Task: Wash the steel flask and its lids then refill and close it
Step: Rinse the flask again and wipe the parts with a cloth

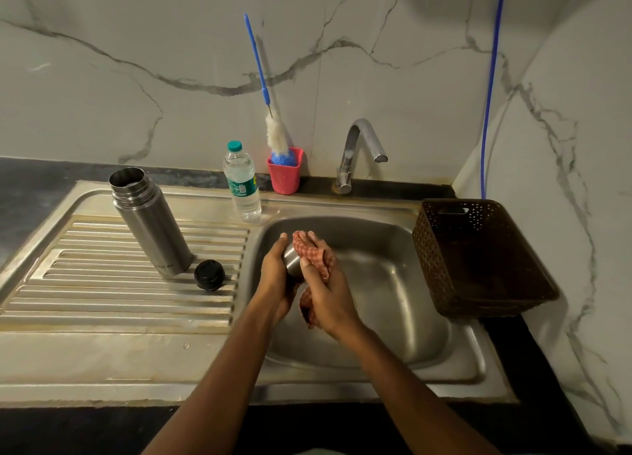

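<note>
The open steel flask (pixel 150 222) stands upright on the ribbed drainboard (pixel 102 283), with its black inner lid (pixel 209 274) lying just to its right. Over the sink basin (pixel 393 300), my left hand (pixel 277 283) grips the steel outer lid (pixel 291 259). My right hand (pixel 325 290) holds a red checked cloth (pixel 313 252) and presses it against that lid. Part of the cloth hangs below between my palms. Most of the steel lid is hidden by my hands and the cloth.
A plastic water bottle (pixel 241 181) with a teal cap stands at the basin's back left. A red cup (pixel 285 170) holds a blue-handled bottle brush (pixel 270 112). The tap (pixel 359 150) is behind the basin. A brown basket (pixel 478 259) sits at the right.
</note>
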